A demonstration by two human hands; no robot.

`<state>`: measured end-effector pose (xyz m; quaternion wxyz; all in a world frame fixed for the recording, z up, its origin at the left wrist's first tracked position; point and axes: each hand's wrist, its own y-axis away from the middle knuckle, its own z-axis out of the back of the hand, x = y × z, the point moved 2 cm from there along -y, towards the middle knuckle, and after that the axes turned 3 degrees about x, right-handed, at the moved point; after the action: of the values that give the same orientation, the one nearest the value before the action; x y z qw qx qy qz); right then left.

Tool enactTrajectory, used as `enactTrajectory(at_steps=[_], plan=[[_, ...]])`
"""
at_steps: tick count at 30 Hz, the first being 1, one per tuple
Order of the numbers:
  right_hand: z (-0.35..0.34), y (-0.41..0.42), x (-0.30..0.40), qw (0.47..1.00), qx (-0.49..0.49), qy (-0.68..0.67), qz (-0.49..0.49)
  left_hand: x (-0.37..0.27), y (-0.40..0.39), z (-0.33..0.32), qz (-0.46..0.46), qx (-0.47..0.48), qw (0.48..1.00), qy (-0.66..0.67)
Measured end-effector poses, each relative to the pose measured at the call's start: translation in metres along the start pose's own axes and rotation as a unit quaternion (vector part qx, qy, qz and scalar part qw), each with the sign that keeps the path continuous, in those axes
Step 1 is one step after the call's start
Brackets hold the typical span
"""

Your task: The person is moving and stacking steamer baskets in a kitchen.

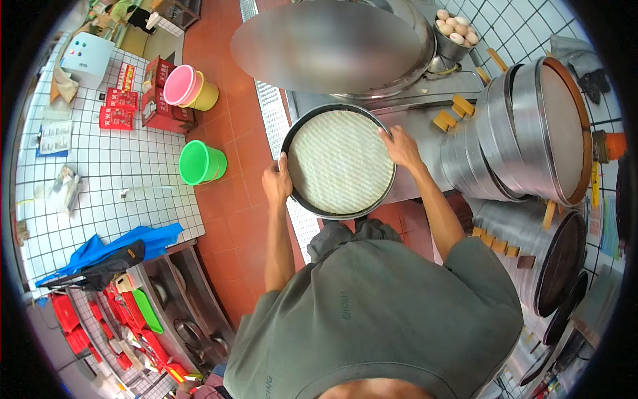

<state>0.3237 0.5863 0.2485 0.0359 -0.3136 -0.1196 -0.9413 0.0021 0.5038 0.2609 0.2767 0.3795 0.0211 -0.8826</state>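
Note:
A round, dark-rimmed steamer tray (340,218) is held out in front of my body, above the red floor and the front of the metal counter. Its inside is covered by a pale woven steamer liner (344,162). My left hand (277,182) grips the rim on the left, thumb on top. On the opposite side, my right hand (402,147) holds the upper right rim, with the thumb over the edge. The fingers beneath the tray are hidden. Beyond it stands a large shiny metal vessel (427,47), mostly covered by a blurred patch.
Tall stacks of metal steamer tiers (528,134) with wooden handles stand at right. A metal container of eggs (456,32) sits behind. Green (202,162) and pink (180,85) buckets are at left, near a metal shelf (187,294). Another person's sleeve (202,391) shows lower left.

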Motion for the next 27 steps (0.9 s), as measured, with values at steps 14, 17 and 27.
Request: enactTrajectory(at_steps=[14, 17, 27], plan=[[-0.107, 0.176, -0.098, 0.98, -0.059, -0.109, -0.156, 0.285, 0.11, -0.057, 0.174, 0.045, 0.964, 0.199], [-0.254, 0.255, -0.192, 0.923, 0.212, -0.142, -0.29, 0.473, 0.239, -0.024, 0.03, 0.239, 0.969, 0.055], [-0.374, 0.508, -0.331, 0.897, 0.086, -0.13, -0.413, 0.506, 0.218, -0.028, 0.237, 0.293, 0.872, 0.313]])
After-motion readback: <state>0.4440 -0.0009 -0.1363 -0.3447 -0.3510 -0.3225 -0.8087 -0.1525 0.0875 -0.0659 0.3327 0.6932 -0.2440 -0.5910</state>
